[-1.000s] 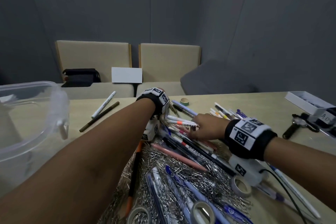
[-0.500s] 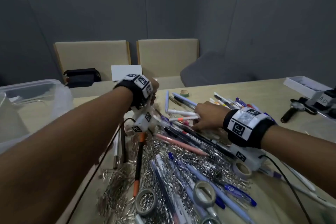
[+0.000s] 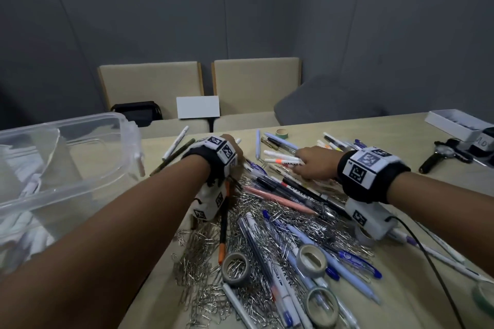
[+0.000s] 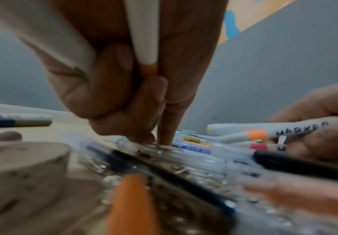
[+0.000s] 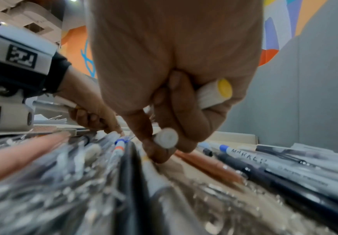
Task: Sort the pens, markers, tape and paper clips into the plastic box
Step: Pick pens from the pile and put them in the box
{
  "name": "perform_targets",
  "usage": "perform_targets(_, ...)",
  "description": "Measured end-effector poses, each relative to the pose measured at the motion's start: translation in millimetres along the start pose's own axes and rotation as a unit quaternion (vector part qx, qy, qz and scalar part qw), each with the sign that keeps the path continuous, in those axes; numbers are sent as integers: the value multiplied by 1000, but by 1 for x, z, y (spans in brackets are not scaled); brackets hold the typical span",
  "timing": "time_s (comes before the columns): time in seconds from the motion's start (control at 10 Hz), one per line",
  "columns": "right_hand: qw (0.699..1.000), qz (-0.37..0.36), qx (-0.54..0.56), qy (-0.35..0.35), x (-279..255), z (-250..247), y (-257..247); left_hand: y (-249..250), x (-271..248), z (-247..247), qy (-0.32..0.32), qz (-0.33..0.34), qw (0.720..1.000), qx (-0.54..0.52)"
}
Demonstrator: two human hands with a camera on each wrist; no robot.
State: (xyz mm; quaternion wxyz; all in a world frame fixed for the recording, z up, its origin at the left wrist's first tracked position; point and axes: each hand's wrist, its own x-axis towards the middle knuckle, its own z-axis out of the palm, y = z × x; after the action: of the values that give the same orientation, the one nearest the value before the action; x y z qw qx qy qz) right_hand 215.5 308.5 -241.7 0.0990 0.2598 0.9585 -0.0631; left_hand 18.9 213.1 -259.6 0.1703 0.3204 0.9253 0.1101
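A heap of pens and markers point(image 3: 288, 195) lies on silver paper clips point(image 3: 203, 251) with grey tape rolls point(image 3: 236, 268) among them. My left hand point(image 3: 235, 151) is at the heap's far left edge. It grips a white pen with an orange band point(image 4: 143, 39), and its index fingertip point(image 4: 167, 136) touches a clear pen. My right hand point(image 3: 312, 165) is further right, with its fingers curled round white markers point(image 3: 283, 160). One of them shows a yellow end point(image 5: 224, 89). The clear plastic box point(image 3: 53, 193) stands on the left.
Two loose pens point(image 3: 175, 147) lie between the box and the heap. A green tape roll point(image 3: 281, 133) sits at the far edge. A white box point(image 3: 454, 125) and a black watch point(image 3: 443, 153) are at the right. Two chairs point(image 3: 256, 83) stand behind the table.
My left hand lifted off the heap half a second ago and has come back down onto its far left edge. My right hand stays on the white markers.
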Motion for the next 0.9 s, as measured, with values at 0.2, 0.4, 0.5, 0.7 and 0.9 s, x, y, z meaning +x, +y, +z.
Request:
perform_targets(0.2,999,-4,-53,-6,1,11,-9,-8,-10,10,8,112,993,37)
perform_targets(0.4,997,-12,-74,7,-5,11,-15,-1,-29,10,33,82,996,-27)
perform_targets(0.5,996,-8,-85,13,-9,10,-18,-5,-38,15,13,86,993,-81)
perform_targets(0.7,997,6,-15,81,-22,-24,-27,2,-65,-16,68,28,965,-251)
perform_targets(0.9,970,-38,168,169,-50,-91,-68,2,-129,-75,147,90,916,-362)
